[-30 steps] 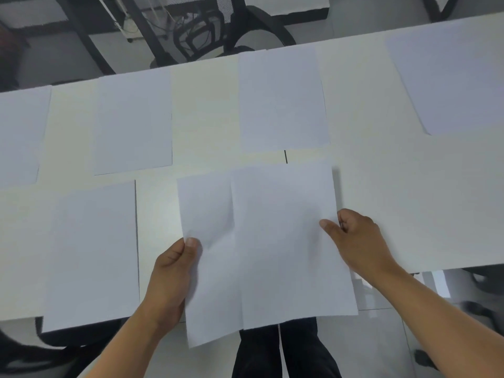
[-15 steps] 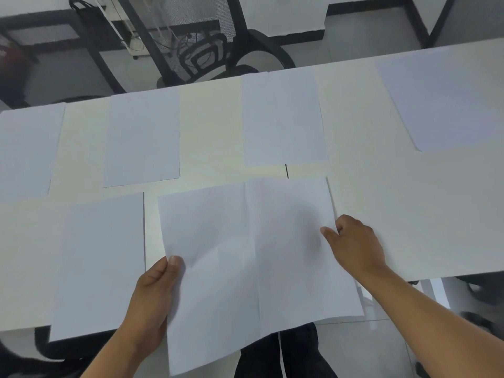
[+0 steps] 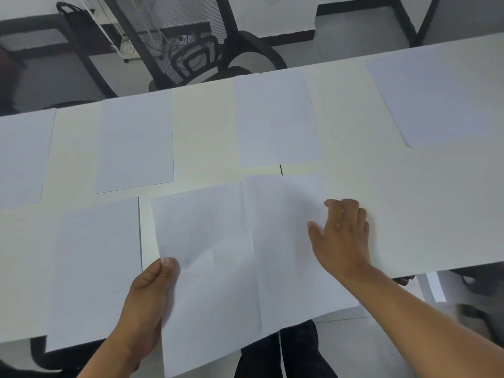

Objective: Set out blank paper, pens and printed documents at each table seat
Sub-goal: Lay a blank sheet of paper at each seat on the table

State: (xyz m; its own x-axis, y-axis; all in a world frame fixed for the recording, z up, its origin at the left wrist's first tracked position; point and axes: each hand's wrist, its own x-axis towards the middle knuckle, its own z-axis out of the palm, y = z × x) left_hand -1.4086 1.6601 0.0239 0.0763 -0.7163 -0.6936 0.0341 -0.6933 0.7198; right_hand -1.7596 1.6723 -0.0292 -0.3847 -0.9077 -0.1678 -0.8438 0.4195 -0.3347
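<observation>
Currently pinching left sheet (image 3: 207, 268) at its left edge: left hand (image 3: 147, 301), thumb on top, fingers curled beneath. Pressing flat on right sheet (image 3: 286, 241) near its right edge: right hand (image 3: 343, 238), fingers extended, gripping nothing. Overlapping between both hands, overhanging near edge of table (image 3: 409, 214). Lying beyond the fingertips: far sheet (image 3: 275, 118).
</observation>
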